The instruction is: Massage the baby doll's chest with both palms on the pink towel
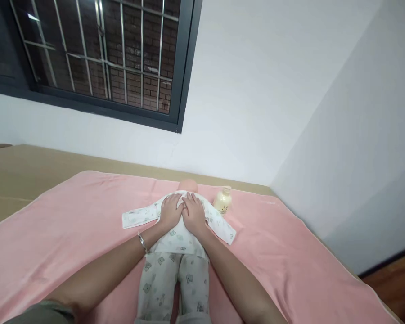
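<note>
What looks like a baby doll lies on a pink blanket, its head at the far end and mostly cut off from sight by its body. It wears a white printed top and matching trousers, with both sleeves stretched out to the sides. My left hand rests flat on the left of its upper body, fingers extended. Beside it, my right hand lies flat on the right, the thumbs close together. Past my right hand stands a pale yellow bottle with dark writing, near the doll's right-side sleeve.
The pink blanket covers much of a tan surface. A white wall rises behind it, with a barred, dark-framed window at upper left. Brown wood shows at lower right.
</note>
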{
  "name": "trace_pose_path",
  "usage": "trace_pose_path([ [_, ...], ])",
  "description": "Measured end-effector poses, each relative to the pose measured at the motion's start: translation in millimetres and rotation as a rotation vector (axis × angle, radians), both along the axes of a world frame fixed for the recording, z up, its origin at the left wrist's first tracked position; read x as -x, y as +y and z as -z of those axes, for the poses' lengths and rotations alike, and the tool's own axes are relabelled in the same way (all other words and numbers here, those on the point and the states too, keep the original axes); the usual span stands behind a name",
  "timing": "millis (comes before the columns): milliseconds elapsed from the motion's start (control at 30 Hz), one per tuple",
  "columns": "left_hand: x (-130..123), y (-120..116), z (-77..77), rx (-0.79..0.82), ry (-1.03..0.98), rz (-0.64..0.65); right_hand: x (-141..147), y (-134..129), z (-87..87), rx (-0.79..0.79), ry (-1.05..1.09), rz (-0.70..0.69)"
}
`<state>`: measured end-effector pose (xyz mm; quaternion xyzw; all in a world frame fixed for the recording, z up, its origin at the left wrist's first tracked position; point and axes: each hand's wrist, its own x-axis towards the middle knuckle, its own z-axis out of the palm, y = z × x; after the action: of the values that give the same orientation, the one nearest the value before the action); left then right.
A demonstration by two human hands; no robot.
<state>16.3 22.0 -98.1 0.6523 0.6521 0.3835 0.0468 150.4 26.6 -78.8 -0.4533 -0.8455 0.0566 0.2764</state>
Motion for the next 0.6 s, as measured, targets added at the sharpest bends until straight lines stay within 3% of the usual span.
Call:
trace_pose_path([
  [133,-2.0,-0.1,-2.5,0.025,0.051,0.003,0.6,-6.6,-3.2,0.069,-0.064,0.097],
  [267,-7.2,-18.2,-15.3,0.091,0.127,-0.016,-0.4,-30.1,-7.0,0.175,-0.117,0.179],
  [433,-14.3,-71.4,-26.5,0.216,0.203,0.021,-6.0,-108.9,-3.9,0.322,-0.17,0.217],
  [600,-16.0,-148.4,-30.5,0.354,0.217,0.231,-30.1,-200.3,-16.2,0.393,-0.252,0.019],
])
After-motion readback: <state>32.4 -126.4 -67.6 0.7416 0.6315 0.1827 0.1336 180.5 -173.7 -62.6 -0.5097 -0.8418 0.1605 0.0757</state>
